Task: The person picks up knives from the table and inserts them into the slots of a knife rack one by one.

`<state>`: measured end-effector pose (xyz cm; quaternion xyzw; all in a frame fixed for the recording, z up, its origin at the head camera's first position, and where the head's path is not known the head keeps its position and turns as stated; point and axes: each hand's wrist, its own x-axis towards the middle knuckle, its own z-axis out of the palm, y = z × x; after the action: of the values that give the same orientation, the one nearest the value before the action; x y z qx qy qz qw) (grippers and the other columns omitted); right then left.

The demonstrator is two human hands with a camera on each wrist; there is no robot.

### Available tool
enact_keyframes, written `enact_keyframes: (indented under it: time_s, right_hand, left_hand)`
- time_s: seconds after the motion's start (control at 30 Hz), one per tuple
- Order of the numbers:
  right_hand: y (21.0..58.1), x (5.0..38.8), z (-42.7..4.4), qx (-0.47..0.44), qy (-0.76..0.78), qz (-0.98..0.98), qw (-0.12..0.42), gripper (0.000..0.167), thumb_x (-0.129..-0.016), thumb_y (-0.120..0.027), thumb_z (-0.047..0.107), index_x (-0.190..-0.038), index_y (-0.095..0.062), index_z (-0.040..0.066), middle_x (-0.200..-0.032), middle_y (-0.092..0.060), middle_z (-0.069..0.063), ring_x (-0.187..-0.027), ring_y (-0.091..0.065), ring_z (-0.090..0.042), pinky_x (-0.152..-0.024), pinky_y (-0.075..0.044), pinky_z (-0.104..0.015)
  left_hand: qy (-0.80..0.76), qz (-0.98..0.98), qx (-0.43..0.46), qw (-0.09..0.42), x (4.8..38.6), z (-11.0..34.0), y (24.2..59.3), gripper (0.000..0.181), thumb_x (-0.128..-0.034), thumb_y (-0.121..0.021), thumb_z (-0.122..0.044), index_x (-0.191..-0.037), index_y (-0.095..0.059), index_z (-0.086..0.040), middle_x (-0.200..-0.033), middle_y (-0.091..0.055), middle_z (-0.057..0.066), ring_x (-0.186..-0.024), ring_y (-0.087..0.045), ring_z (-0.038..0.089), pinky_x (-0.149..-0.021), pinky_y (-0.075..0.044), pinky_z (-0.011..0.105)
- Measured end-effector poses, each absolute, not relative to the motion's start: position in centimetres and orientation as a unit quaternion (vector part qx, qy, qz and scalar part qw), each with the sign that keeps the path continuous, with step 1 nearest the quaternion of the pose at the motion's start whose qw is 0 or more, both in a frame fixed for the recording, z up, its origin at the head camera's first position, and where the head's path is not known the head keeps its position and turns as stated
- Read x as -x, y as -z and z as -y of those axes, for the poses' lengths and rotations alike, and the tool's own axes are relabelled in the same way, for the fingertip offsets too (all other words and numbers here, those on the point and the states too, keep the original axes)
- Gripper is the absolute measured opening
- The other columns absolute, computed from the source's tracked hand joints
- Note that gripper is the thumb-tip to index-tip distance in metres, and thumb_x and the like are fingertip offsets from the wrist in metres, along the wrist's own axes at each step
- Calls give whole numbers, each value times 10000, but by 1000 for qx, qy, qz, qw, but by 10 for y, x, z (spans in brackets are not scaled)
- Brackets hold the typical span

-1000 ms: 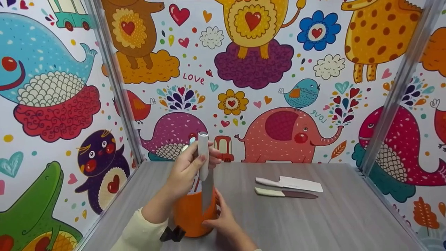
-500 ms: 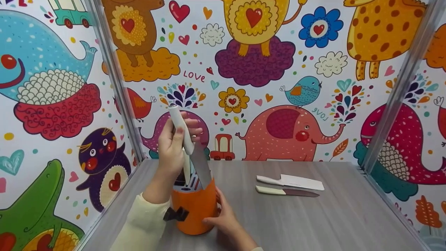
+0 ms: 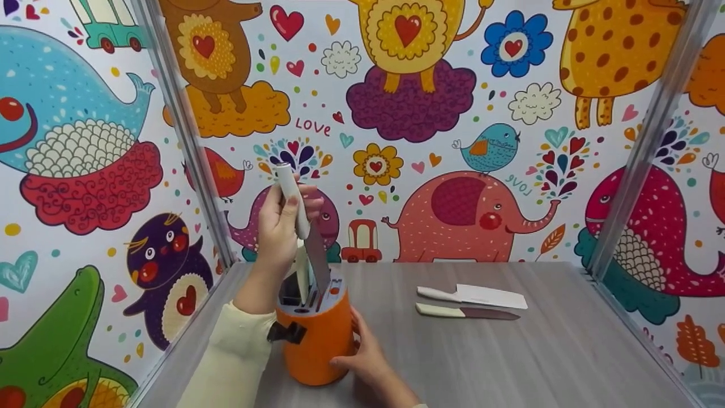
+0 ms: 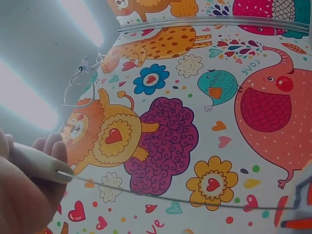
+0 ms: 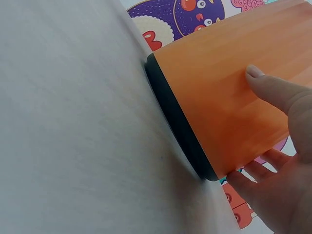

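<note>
My left hand (image 3: pixel 276 229) grips a knife (image 3: pixel 293 201) by its white handle, above an orange knife block (image 3: pixel 317 345) in the head view. Its blade points down, and the lower end meets the slotted grey top of the block; how deep it sits I cannot tell. Beside that blade, a cream handle (image 3: pixel 302 277) stands up from the block. My right hand (image 3: pixel 368 354) holds the block low on its right side. In the right wrist view the thumb (image 5: pixel 273 90) lies on the orange wall, with fingers around the far side; the dark base touches the table.
To the right on the grey table (image 3: pixel 510 362) lie a white cleaver (image 3: pixel 487 296) and, just in front of it, a knife with a cream handle (image 3: pixel 439 310) and dark blade. Cartoon-printed panels (image 3: pixel 385 130) close off the back and both sides.
My left hand has lifted the knife up and to the left, from in front of the block to over its top. The blade then swung steeper, its lower end moving left onto the slots.
</note>
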<state>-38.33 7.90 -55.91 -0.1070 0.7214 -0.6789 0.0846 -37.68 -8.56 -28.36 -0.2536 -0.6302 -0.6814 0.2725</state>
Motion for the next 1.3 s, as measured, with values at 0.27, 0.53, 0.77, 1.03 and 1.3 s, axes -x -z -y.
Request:
enact_keyframes:
  time_s: [0.27, 0.53, 0.77, 1.03, 1.3]
  right_hand:
    - [560, 386, -79, 108, 679, -721, 85, 1146, -767, -975, 250, -1681, -286, 290, -1726, -363, -106, -1573, -349, -397, -1273, -286, -669]
    - [560, 385, -77, 99, 677, -724, 84, 1147, -745, -983, 285, -1674, -310, 281, -1703, -405, -102, -1553, -382, -386, -1265, -317, -655]
    - [562, 387, -78, 95, 683, -720, 82, 1145, -732, -984, 313, -1667, -323, 304, -1696, -421, -71, -1552, -387, -369, -1267, -318, -651]
    - [566, 389, -80, 102, 679, -723, 76, 1117, -746, -978, 322, -1659, -335, 313, -1693, -425, -71, -1549, -395, -380, -1258, -322, -666]
    - [566, 387, -82, 107, 677, -724, 77, 1108, -762, -973, 310, -1665, -330, 293, -1710, -395, -86, -1553, -386, -399, -1257, -323, -663]
  left_hand:
    - [678, 632, 251, 279, 394, 86, 288, 405, -1145, -443, -134, -1537, -441, -31, -1332, -682, 137, -1107, -749, 129, -1036, -593, 302]
    - [662, 646, 251, 286, 398, 88, 291, 389, -1138, -453, -102, -1515, -445, -5, -1325, -690, 151, -1154, -747, 260, -1030, -591, 284]
    - [667, 652, 234, 275, 405, 87, 301, 394, -1144, -438, -105, -1532, -428, -35, -1353, -673, 158, -1205, -734, 209, -1063, -576, 283]
    - [668, 661, 229, 254, 412, 88, 314, 374, -1140, -426, -67, -1509, -422, -11, -1377, -640, 259, -1159, -752, 161, -1039, -593, 300]
    - [646, 694, 214, 235, 407, 84, 323, 378, -1136, -425, -55, -1509, -434, 0, -1349, -668, 201, -1197, -739, 261, -1079, -579, 363]
